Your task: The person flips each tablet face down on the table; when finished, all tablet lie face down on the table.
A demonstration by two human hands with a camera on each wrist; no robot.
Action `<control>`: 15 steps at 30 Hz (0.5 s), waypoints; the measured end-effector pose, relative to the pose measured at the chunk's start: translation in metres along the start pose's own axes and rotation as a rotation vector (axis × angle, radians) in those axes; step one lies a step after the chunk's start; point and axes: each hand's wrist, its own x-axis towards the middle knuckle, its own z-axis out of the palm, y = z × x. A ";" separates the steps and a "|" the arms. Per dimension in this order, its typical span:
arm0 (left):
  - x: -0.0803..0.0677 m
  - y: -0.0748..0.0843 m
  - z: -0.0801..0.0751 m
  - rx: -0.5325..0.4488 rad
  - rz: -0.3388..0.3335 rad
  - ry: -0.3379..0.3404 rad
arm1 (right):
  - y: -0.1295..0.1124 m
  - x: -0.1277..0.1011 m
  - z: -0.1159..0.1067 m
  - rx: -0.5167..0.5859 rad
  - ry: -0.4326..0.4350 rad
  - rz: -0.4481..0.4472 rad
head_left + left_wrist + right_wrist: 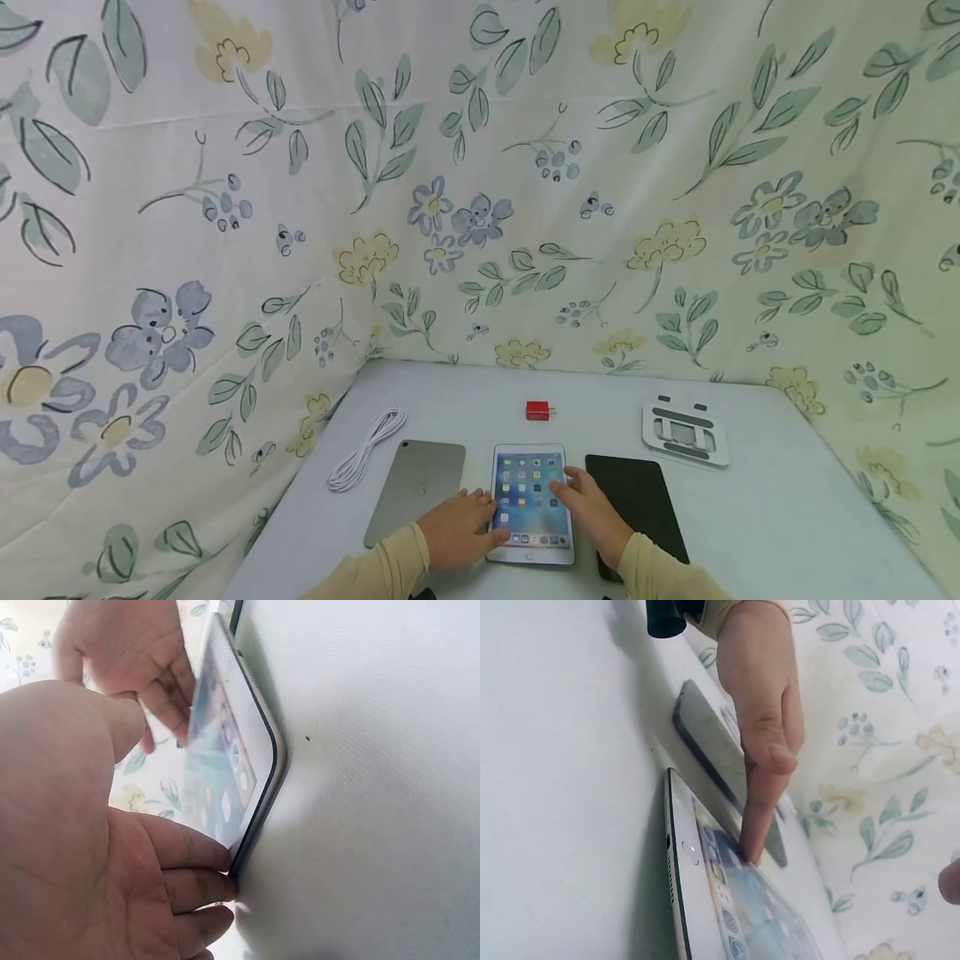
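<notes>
A white tablet (531, 500) lies in front of me with its screen lit, showing app icons. My left hand (459, 533) rests at its left edge, fingers extended and thumb over the lower screen. In the left wrist view, fingertips of the left hand (150, 862) touch the tablet's side (279, 754). My right hand (598, 515) is at the right edge, a finger over the screen; whether it touches the glass I cannot tell. Only a fingertip of that hand (951, 883) shows in the right wrist view. Neither hand is curled round anything.
A grey tablet (420, 487) lies back up on the left, a black tablet (637, 500) on the right, partly under my right forearm. Farther off are a coiled white cable (367, 450), a red charger plug (537, 410) and a white stand (684, 432). Floral cloth (525, 208) hangs behind.
</notes>
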 end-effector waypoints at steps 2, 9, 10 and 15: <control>0.001 0.000 0.000 0.006 0.000 0.004 | -0.004 -0.003 -0.001 0.021 0.013 -0.025; 0.007 0.002 0.000 0.024 0.003 0.000 | -0.019 -0.011 -0.003 0.087 0.029 -0.132; 0.008 0.003 -0.001 0.009 0.001 -0.006 | -0.020 -0.012 -0.003 0.099 0.031 -0.145; 0.012 0.007 0.000 -0.096 0.011 -0.017 | -0.030 -0.019 -0.001 0.131 0.027 -0.216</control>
